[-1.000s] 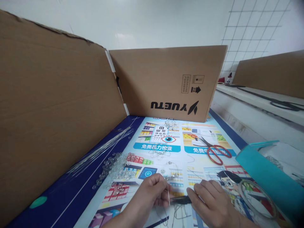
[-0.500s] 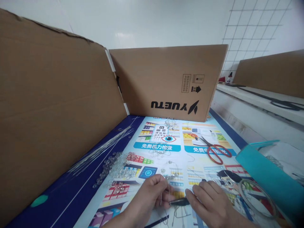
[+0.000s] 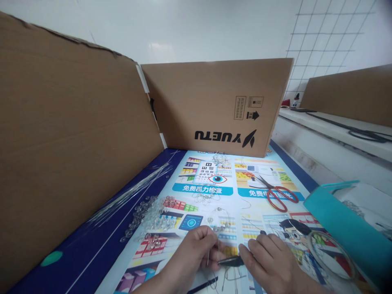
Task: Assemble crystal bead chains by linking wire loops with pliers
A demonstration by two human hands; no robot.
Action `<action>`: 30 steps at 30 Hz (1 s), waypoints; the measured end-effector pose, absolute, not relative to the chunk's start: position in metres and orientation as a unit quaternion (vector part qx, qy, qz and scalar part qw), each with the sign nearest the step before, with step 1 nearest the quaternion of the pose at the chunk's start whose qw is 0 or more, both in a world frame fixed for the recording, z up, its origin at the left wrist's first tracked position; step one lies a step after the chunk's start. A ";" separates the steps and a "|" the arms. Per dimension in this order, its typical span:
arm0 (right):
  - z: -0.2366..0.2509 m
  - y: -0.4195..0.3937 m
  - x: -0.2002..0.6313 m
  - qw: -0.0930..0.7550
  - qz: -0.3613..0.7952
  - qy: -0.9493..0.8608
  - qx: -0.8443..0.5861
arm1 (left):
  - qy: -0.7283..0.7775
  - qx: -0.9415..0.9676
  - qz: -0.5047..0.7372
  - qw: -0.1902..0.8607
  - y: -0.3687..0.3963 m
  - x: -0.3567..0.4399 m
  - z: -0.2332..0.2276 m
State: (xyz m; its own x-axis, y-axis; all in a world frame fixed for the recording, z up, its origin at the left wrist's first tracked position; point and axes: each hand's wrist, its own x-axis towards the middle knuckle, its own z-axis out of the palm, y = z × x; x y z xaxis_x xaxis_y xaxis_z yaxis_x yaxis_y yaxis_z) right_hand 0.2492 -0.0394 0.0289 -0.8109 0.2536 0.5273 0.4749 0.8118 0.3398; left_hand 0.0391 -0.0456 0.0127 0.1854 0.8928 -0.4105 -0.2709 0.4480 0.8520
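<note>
My left hand (image 3: 192,255) pinches a thin bent wire (image 3: 208,256) near the bottom of the view. My right hand (image 3: 272,263) grips a small dark plier-like tool (image 3: 231,261) whose tip meets the wire between the two hands. More bent wire pieces (image 3: 228,279) lie just below the hands. A heap of clear beads (image 3: 150,218) sits to the left of my left hand. A wire piece strung with beads (image 3: 219,218) lies just beyond my fingers on the printed mat (image 3: 208,190).
Red-handled scissors (image 3: 277,194) lie at the right. A bundle of straight wires (image 3: 131,192) runs along the left cardboard wall (image 3: 67,134). A cardboard box (image 3: 214,106) stands at the back. A teal tray (image 3: 346,228) and a wire coil (image 3: 332,255) are at the right.
Both hands have slid slightly down and toward me. The tool tip stays against the wire. Nothing else on the mat has moved.
</note>
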 end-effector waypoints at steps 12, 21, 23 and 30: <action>0.000 -0.037 0.246 0.220 -0.042 -0.915 -0.336 | 0.532 0.472 0.402 0.577 -0.049 0.038 0.029; 0.014 -0.035 0.245 0.104 0.210 -0.874 -0.426 | 0.516 0.598 0.389 0.474 -0.057 0.034 0.020; 0.014 -0.034 0.245 0.099 0.243 -0.866 -0.425 | 0.518 0.609 0.389 0.457 -0.058 0.034 0.021; 0.008 -0.033 0.246 0.130 0.229 -0.870 -0.416 | 0.515 0.663 0.333 0.429 -0.053 0.029 0.032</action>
